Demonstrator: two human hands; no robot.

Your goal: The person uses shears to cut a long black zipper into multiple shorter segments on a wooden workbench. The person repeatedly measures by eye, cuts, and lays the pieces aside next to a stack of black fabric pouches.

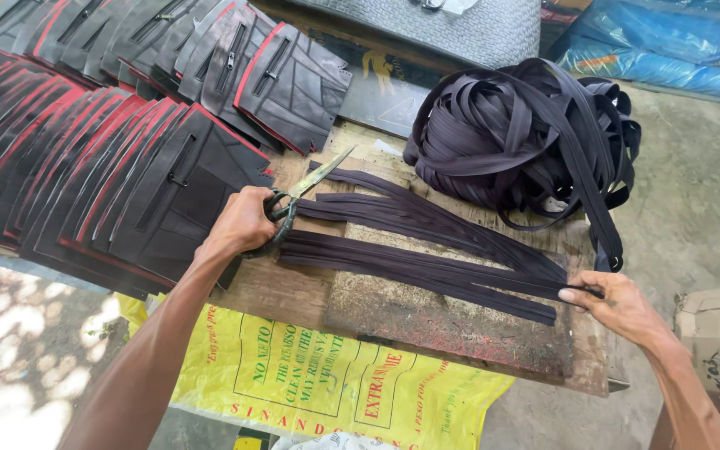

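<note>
Two hands: left hand (243,223) grips metal scissors (297,196); right hand (618,307) pinches flat black strips (427,262).

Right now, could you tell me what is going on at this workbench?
A person is working over a worn wooden board. The left hand grips a pair of scissors at one end of a bunch of cut black zipper strips, while the right hand pinches the strips' other end. A big tangled coil of black zipper tape sits beyond the strips. Rows of black panels with red edges are fanned out to the left.
</note>
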